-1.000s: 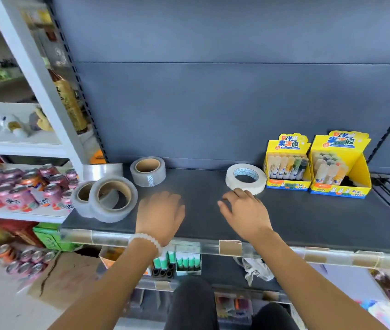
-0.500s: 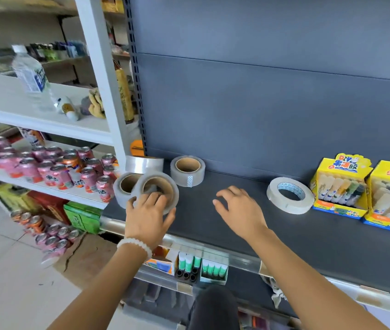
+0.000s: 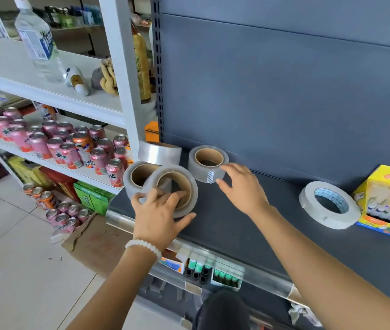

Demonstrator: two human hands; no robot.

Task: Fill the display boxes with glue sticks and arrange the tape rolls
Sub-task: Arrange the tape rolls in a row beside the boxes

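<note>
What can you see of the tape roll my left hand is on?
The front clear tape roll is a wide translucent grey band on a brown cardboard core, tilted up on edge at the dark shelf's front left. It leans against a second roll behind it. The left hand grips it, fingers in the core, thumb at its lower rim.

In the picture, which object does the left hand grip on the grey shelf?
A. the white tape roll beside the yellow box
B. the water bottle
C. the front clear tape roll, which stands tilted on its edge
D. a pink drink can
C: the left hand curls its fingers into the cardboard core of the front clear tape roll, with the thumb on its outer rim; the white tape roll lies flat and untouched.
</note>
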